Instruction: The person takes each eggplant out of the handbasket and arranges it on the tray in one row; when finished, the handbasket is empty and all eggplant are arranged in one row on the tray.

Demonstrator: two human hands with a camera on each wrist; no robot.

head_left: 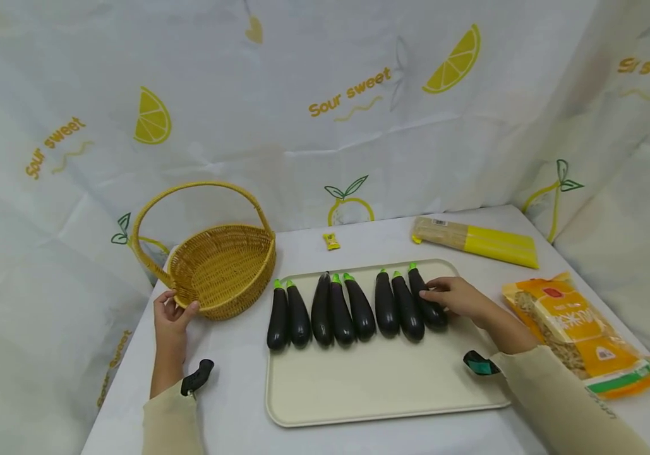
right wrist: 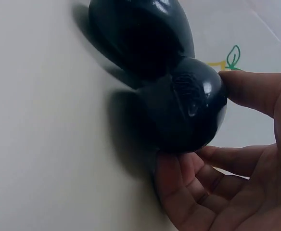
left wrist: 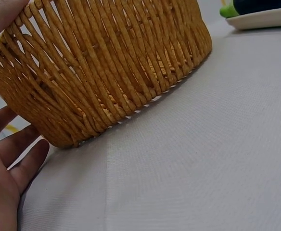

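Observation:
Several dark eggplants with green stem ends lie in a row across the upper half of a cream tray (head_left: 370,385). My right hand (head_left: 458,297) grips the rightmost eggplant (head_left: 428,303). In the right wrist view, its thumb is on one side of that eggplant's rounded end (right wrist: 191,110) and the fingers are on the other; a neighbouring eggplant (right wrist: 140,33) lies beside it. At the left, my left hand (head_left: 171,319) holds the near left edge of a wicker basket (head_left: 247,291), thumb at the rim and fingers against the woven outer wall (left wrist: 107,67).
The basket's tall arched handle (head_left: 205,184) rises beside the back curtain. Behind the tray lies a small yellow wrapped packet (head_left: 331,241). To the right are a long yellow-ended package (head_left: 475,241) and an orange bag (head_left: 580,335), close to my right forearm. White cloth (head_left: 234,404) covers the table.

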